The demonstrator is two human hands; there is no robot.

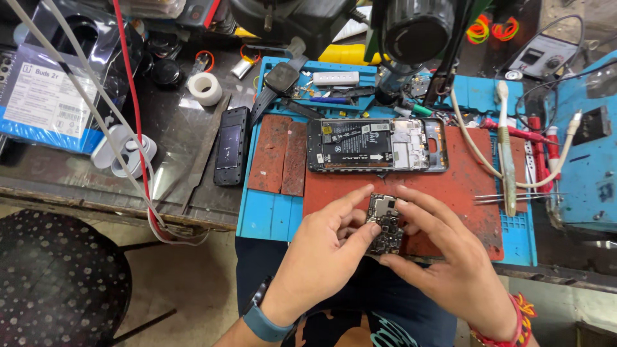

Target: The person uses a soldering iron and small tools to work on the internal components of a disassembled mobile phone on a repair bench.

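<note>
A small phone circuit board (384, 225) is pinched between both hands near the front edge of the red work mat (463, 186). My left hand (324, 260) grips its left side with thumb and forefinger; a blue watch strap circles that wrist. My right hand (450, 260) holds the right side, fingers spread over the top. Beyond the board lies an opened phone (376, 145), back cover off, battery and inner parts showing.
Tweezers (517, 197) and a toothbrush (506, 151) lie at the right of the blue mat (270, 215). A black phone panel (230, 146), white tape roll (205, 88), white earbud case (122, 154) and a boxed pack (45, 96) sit left. A microscope (418, 29) hangs above. A spotted stool (58, 276) stands lower left.
</note>
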